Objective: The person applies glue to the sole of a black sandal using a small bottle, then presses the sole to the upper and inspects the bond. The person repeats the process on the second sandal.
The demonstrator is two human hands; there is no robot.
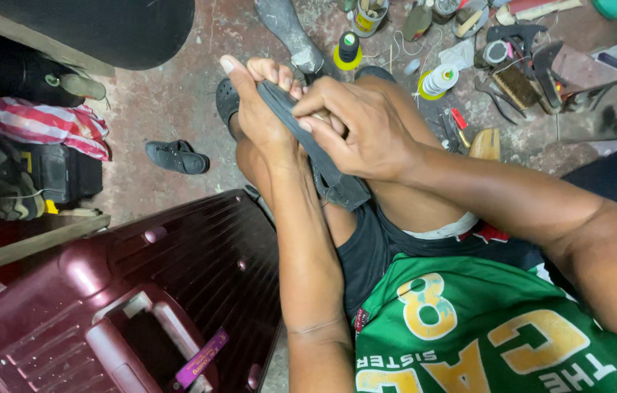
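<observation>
Closely, both hands, left hand (261,109) and right hand (363,131), grip a dark flexible rubber strip (301,131); maroon ribbed suitcase (141,291) crowds the left edge.

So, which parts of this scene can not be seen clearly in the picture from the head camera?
- Dark flat rubber strip: its middle lies under the right hand, and the left hand covers its far side.
- Right fingertips: curled behind the strip, so any small tool there is hidden.
- Maroon hard-shell suitcase: cut off by the bottom and left edges.
- Cluttered tools on the floor: too small to identify, partly cut by the top edge.
</observation>
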